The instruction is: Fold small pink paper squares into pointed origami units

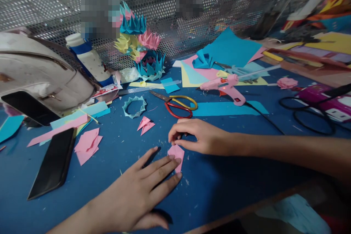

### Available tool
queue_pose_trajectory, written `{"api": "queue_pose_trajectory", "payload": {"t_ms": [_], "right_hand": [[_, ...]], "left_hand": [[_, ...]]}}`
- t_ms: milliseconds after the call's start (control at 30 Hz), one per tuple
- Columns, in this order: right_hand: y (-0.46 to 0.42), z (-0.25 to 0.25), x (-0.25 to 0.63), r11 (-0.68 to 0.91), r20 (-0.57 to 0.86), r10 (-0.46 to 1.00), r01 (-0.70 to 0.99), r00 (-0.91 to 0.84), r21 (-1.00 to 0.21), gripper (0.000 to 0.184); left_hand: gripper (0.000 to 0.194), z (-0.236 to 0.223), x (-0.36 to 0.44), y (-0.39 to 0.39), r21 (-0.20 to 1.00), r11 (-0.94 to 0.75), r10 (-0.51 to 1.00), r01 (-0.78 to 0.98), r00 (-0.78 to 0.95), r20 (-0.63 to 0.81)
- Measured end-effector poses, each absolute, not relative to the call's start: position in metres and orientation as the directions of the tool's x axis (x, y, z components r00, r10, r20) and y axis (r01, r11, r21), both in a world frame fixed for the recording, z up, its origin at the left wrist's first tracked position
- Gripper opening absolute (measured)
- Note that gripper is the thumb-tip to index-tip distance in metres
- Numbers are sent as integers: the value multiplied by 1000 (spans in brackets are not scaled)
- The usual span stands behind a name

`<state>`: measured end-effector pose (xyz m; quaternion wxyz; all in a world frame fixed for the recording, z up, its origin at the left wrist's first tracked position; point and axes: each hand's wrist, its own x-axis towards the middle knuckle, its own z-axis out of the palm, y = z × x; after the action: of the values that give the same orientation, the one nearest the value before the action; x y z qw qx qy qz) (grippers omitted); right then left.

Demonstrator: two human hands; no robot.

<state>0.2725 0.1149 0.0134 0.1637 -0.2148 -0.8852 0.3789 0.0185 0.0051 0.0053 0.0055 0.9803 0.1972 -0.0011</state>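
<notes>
A small folded piece of pink paper (177, 150) lies flat on the blue table. Spread fingers of my left hand (145, 186) press its lower part down. At its top edge, my right hand (204, 137) has thumb and forefinger closed on the paper. Pink folded points (146, 125) lie just beyond my left fingers, and a pale blue folded-paper ring (134, 106) sits behind them. Scissors with one yellow and one red handle (179, 106) rest beyond my right hand. Farther left is a small stack of pink paper pieces (88, 146).
A pink glue gun (223, 87) with a black cord stands at the right, behind a blue paper strip (230, 108). A phone (52, 164) lies at left near a white bag (33, 69). Folded-paper flowers (149, 64) and a bottle (89, 56) stand along the perforated metal wall.
</notes>
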Motion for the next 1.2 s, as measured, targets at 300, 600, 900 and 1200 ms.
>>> {"api": "queue_pose_trajectory", "payload": {"t_ms": [300, 600, 900, 1200], "right_hand": [[113, 15, 272, 674, 129, 482, 273, -867, -686, 15], [112, 14, 271, 594, 128, 479, 213, -868, -776, 19], [111, 12, 269, 380, 63, 541, 176, -839, -908, 18], [110, 17, 273, 540, 151, 462, 142, -874, -830, 12]], "left_hand": [[80, 5, 19, 6, 24, -921, 389, 389, 921, -6], [81, 6, 19, 5, 49, -919, 391, 391, 920, -3], [79, 7, 19, 5, 38, -920, 388, 389, 921, -27], [76, 6, 17, 5, 77, -914, 401, 399, 916, 21]]}}
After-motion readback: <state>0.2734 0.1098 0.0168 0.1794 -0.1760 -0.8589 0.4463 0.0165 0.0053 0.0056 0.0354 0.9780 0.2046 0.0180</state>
